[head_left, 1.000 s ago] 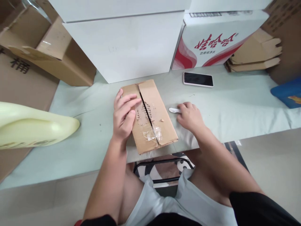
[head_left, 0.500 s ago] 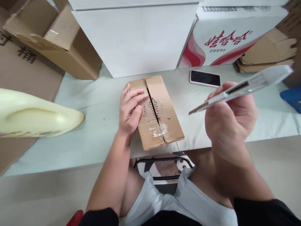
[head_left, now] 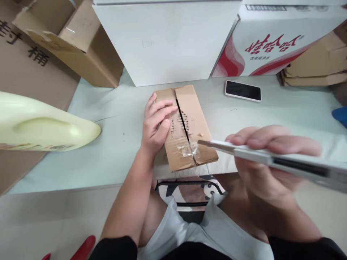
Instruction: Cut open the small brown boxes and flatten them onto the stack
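Note:
A small cardboard box (head_left: 202, 122) lies on the cloth-covered table, with a dark slit between its top flaps, torn patches and clear tape (head_left: 187, 150) at the near end. Holding the box along its left side, my left hand (head_left: 157, 124) has its fingers bent over the top. My right hand (head_left: 271, 159) is closed around a utility knife (head_left: 252, 153) with a pale handle. The blade is out and points left, with its tip in front of the right flap near the tape; I cannot tell whether it touches the cardboard.
A phone (head_left: 243, 91) lies right of the box. Behind stand a white carton (head_left: 168, 43) and a red-and-white carton (head_left: 271, 47). An open brown carton (head_left: 100, 54) is at the back left, a pale yellow bottle (head_left: 48, 124) at the left. Flattened cardboard (head_left: 311, 68) lies at the right.
My right hand has come lower and nearer, and the knife has swung so its blade tip is left, over the box. My left hand stays on the box. The view has shifted slightly.

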A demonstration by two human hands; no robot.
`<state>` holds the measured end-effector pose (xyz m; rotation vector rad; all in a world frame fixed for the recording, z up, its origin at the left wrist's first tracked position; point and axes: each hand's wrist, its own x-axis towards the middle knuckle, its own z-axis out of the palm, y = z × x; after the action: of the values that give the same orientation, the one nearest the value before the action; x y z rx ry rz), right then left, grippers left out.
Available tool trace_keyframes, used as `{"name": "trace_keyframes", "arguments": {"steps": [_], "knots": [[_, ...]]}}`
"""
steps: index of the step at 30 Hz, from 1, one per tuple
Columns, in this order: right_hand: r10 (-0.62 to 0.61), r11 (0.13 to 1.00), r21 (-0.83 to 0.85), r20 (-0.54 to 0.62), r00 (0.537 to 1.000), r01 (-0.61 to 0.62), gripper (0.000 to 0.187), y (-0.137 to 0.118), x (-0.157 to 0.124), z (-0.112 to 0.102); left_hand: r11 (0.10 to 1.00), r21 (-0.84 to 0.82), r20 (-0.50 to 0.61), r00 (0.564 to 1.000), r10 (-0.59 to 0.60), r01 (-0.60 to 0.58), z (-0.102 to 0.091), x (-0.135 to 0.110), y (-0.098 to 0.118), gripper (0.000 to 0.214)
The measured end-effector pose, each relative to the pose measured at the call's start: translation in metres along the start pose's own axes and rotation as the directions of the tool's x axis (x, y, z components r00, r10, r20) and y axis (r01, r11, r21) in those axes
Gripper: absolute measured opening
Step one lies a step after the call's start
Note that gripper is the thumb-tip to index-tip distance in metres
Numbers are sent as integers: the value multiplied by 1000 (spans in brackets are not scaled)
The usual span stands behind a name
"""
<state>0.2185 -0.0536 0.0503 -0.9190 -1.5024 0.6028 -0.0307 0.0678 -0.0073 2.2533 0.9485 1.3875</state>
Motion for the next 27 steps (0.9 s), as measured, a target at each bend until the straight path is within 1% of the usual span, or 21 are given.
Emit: {"name": "trace_keyframes", "arguments": {"steps": [2,3,4,5,8,10,15,19,23,27], "knots": [[-135,991,8,46,990,134,21,-1,1,4,1000,-7,-13,1000,5,-5,0,0,0,38],[-176,984,7,62,982,176,21,-1,2,5,1000,-3,-13,1000,4,-5,1,0,0,38],[-191,982,9,69,979,191,21,0,3,6,1000,4,-8,1000,2,-2,1,0,0,39],[-195,981,13,66,979,195,22,0,3,6,1000,14,-1,1000,0,0,0,0,0,39],[-207,978,41,38,978,205,33,1,4,5,999,51,18,1000,-19,18,-1,0,1,40],[-200,979,53,39,979,198,36,1,3,2,997,68,24,999,-37,35,-2,0,2,40],[-150,989,27,70,986,148,28,-4,2,1,992,95,35,996,-83,79,-2,1,4,40],[-166,986,18,152,974,165,21,-11,4,5,993,97,31,997,-72,68,-2,0,3,40],[-220,976,36,172,960,217,27,-12,7,5,990,116,43,995,-89,84,-2,0,2,43],[-217,976,35,159,963,214,29,-5,4,7,996,75,24,998,-56,54,-1,0,2,41]]}}
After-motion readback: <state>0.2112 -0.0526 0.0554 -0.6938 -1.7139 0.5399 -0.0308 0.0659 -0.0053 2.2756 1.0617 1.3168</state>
